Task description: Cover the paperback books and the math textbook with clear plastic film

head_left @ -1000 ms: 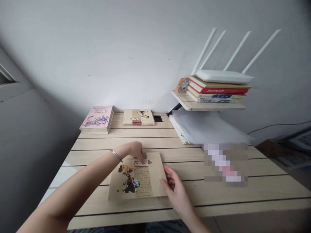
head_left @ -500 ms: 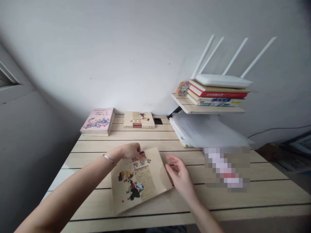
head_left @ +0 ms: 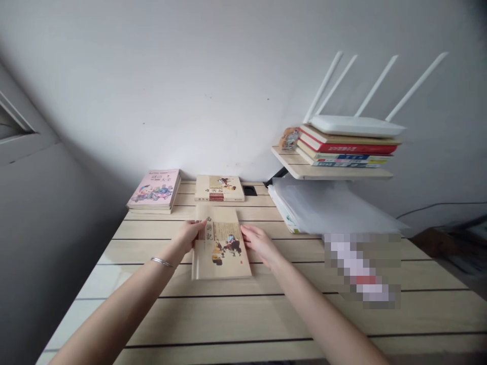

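Observation:
A tan book with a painted cover (head_left: 220,244) is held just above the wooden table (head_left: 289,309), short edge toward me. My left hand (head_left: 189,236) grips its left edge, thumb on the cover; a thin bracelet circles that wrist. My right hand (head_left: 258,242) holds its right edge, fingers closed on the side. Directly behind the held book lies a similar tan book (head_left: 219,188) near the wall. A pink book (head_left: 155,189) tops a small pile at the back left.
On the right, a wall shelf (head_left: 331,171) carries a stack of books (head_left: 344,148) with a white router (head_left: 353,125) on top. Clear plastic folders (head_left: 327,207) lie under the shelf. A blurred patch (head_left: 361,268) covers something on the table's right.
The tan book went from lying slanted near the front edge to being held straight and farther back. My right hand, off the book before, now grips its right edge.

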Tool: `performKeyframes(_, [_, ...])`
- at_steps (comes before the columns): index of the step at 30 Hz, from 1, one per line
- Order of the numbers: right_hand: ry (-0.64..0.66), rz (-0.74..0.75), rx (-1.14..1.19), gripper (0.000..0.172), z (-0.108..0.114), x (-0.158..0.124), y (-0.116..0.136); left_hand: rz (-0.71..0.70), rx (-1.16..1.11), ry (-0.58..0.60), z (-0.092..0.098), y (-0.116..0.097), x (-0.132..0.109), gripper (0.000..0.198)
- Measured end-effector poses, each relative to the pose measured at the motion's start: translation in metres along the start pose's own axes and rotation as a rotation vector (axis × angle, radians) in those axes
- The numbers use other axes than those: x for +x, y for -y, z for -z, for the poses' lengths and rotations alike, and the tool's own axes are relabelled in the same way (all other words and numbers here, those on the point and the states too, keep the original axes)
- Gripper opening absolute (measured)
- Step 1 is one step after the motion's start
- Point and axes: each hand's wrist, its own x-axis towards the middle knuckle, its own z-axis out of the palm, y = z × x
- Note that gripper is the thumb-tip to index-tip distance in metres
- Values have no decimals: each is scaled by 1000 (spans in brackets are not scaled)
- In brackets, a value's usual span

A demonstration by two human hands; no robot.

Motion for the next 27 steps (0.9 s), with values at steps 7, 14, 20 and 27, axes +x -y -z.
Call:
performKeyframes(7, [86,-46,-97,11,-3,8,7,-52,-91,70,9,5,-8,23])
performKeyframes(14, [121,-138,-102,20,-8,16,17,-96,-193,67,11,17,-13,17])
performKeyframes(20, [47,-95,180,5,-13,14,10,-85,-245,107,6,15,-18,8])
performKeyframes(27, [-148,-11,182,13,-18,16,-4,55,-327,205,-13,10,-22,29])
